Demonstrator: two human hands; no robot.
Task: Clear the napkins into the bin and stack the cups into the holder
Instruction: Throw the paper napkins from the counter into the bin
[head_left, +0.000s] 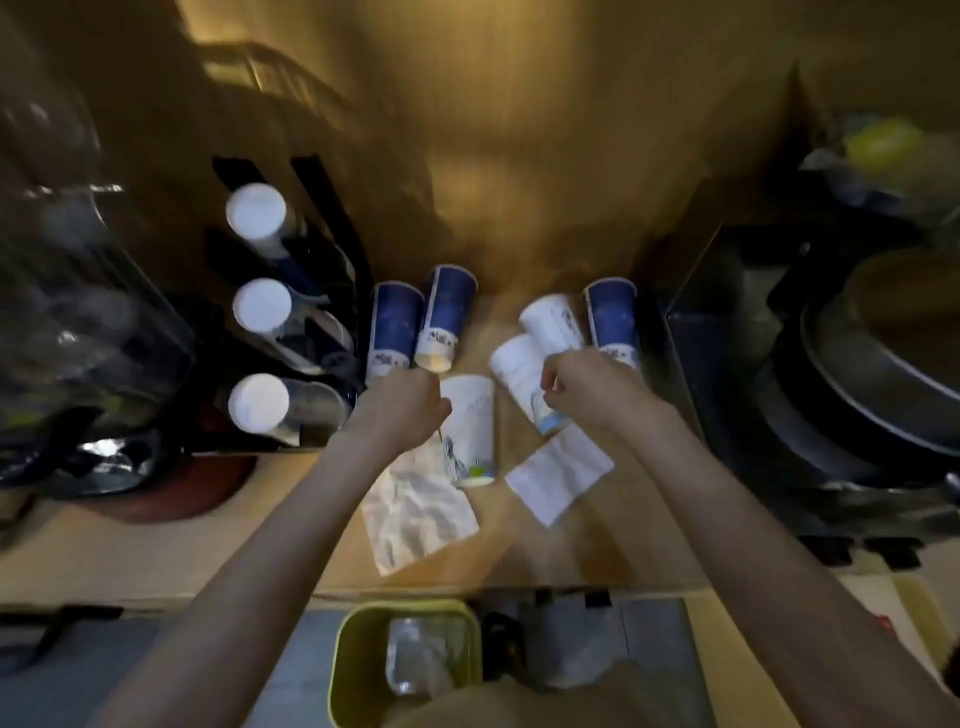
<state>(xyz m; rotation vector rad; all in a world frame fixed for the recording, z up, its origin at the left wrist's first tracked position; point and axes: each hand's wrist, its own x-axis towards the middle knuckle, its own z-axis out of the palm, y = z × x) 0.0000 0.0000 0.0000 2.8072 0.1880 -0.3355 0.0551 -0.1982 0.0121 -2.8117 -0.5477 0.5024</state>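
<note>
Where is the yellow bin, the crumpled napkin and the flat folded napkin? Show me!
yellow bin (347, 670): head view, on its left wall.
crumpled napkin (415, 514): head view, middle of the wrinkled sheet.
folded napkin (558, 475): head view, centre of the flat square.

We see cups (470, 431) and napkins (418, 512) crowding the worktop (597, 551) centre; its near-left stretch lies open.

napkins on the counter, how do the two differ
The left napkin is crumpled and wrinkled; the right napkin is flat and smooth. The left one is partly covered by a white cup and sits under the left hand; the right one lies clear of the cups. Both are white and lie on the wooden counter.
</note>
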